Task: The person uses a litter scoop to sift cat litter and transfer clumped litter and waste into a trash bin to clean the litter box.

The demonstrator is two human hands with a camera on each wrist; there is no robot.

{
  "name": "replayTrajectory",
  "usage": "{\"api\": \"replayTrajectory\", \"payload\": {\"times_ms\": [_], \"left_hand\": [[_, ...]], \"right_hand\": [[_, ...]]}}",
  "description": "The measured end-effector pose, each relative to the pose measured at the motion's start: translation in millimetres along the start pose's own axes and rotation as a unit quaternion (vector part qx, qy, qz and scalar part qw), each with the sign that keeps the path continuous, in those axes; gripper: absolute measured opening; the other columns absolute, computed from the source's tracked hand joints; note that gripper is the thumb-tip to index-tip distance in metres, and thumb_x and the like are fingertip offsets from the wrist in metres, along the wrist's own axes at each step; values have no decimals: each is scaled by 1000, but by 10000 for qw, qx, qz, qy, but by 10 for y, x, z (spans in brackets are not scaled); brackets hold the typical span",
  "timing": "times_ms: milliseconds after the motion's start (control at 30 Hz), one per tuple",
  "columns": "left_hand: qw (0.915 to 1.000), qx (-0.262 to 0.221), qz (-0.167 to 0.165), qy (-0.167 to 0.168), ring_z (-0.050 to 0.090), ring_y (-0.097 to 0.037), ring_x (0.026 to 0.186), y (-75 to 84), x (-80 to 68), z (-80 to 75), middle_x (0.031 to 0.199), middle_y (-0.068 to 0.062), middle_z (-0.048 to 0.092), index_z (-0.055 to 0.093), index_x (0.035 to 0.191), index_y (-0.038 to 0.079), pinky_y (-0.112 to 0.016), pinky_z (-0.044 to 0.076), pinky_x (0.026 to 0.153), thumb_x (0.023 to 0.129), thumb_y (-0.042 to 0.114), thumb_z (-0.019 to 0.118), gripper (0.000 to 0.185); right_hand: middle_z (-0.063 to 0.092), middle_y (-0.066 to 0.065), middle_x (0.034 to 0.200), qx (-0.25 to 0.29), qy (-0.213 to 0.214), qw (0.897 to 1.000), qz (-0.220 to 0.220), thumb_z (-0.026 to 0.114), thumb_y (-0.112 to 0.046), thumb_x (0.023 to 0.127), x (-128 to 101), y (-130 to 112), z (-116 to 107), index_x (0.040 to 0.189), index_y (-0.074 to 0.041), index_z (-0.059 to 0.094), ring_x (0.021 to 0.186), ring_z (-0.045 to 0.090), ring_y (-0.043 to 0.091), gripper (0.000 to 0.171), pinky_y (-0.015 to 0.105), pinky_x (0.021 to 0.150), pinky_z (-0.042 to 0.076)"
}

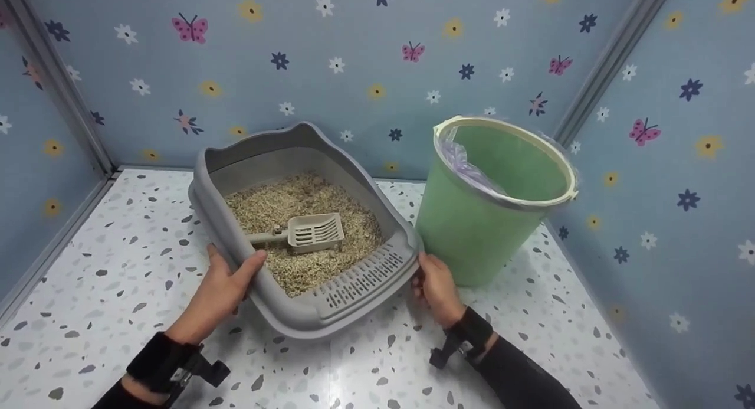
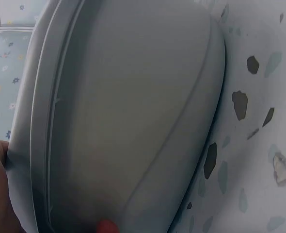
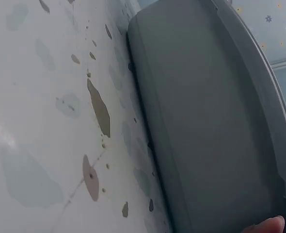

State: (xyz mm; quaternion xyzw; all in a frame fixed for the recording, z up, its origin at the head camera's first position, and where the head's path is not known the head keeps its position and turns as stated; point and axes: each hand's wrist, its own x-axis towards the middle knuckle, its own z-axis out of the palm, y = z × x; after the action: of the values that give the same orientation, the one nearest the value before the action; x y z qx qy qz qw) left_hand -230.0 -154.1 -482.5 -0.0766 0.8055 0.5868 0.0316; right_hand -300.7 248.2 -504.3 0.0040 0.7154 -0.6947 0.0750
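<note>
A grey cat litter box stands at an angle on the speckled surface, with grainy litter inside. On the litter lies a beige slotted scoop, its handle toward the box's left wall. My left hand grips the left rim, thumb over the top and the other fingers partly hidden below. At the right front corner, my right hand holds the rim, its fingers curled underneath. Both wrist views show the box's outer wall, with a fingertip at the left and a finger at the right.
A green bin with a pale rim and a translucent purple liner stands close to the right of the box. Blue patterned panels enclose the back and both sides of the white speckled surface.
</note>
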Motion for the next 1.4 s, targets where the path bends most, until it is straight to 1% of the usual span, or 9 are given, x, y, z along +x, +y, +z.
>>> {"api": "replayTrajectory", "payload": {"times_ms": [133,300,400,633,767,900,1133,1267,1400], "left_hand": [[9998,160,80,41,53,-15,62,-27,42,-30,99,-10,57,-32,168,4,-32,50,52,109,69,58,126],[9992,95,373,-97,52,-14,62,-65,147,-137,100,-11,58,-3,174,7,-31,50,50,110,64,60,106],[9983,108,555,-158,53,-16,64,-67,203,-177,105,-15,62,3,175,10,-32,51,50,111,61,61,100],[9987,147,472,-77,57,-22,66,-114,140,-105,105,-18,63,-11,177,18,-34,53,51,111,64,58,107],[9986,204,485,-10,58,-22,69,-105,102,-92,106,-17,63,-6,178,15,-37,55,54,109,66,61,109],[9983,125,567,26,57,-21,69,-99,105,-144,106,-18,61,-1,179,23,-39,56,56,108,66,62,104],[9977,-68,649,-206,50,-16,59,-157,187,-281,90,-12,59,-5,179,33,-34,49,49,113,55,61,96],[9973,-12,709,-203,51,-18,60,-158,190,-292,92,-14,61,-4,180,31,-33,48,49,113,58,58,95],[9980,57,574,-254,52,-19,61,-113,108,-245,97,-18,62,-9,179,34,-35,50,49,113,61,57,97]], "right_hand": [[54,-2,80,37,-60,10000,-68,41,-39,122,-42,36,17,111,-10,59,62,46,10,36,22,52,41],[53,-1,75,-125,-197,9994,-244,44,-34,122,-184,85,11,99,-11,57,59,45,11,34,23,51,40],[55,1,71,-251,-290,9988,-296,46,-30,121,-224,78,-23,92,-11,57,56,46,12,37,24,50,40],[55,-1,67,-532,-99,9985,-82,43,-37,121,-37,17,-62,95,-11,66,52,45,10,43,23,44,35],[53,-1,67,-732,26,9973,-49,41,-39,122,-4,-5,-36,99,-9,65,53,44,11,45,24,44,35],[52,-1,71,-884,108,9959,-142,43,-40,121,-68,10,3,97,-10,61,57,45,12,43,24,48,36],[55,1,68,-1068,-326,9927,-460,45,-29,121,-276,22,-7,87,-10,59,57,46,13,42,24,50,37],[54,-1,67,-1225,-419,9905,-467,45,-29,120,-166,-52,-36,85,-11,59,56,45,12,43,24,49,35],[50,-3,70,-1430,-379,9872,-602,42,-34,121,23,-119,-40,96,-10,65,57,43,10,41,24,51,37]]}}
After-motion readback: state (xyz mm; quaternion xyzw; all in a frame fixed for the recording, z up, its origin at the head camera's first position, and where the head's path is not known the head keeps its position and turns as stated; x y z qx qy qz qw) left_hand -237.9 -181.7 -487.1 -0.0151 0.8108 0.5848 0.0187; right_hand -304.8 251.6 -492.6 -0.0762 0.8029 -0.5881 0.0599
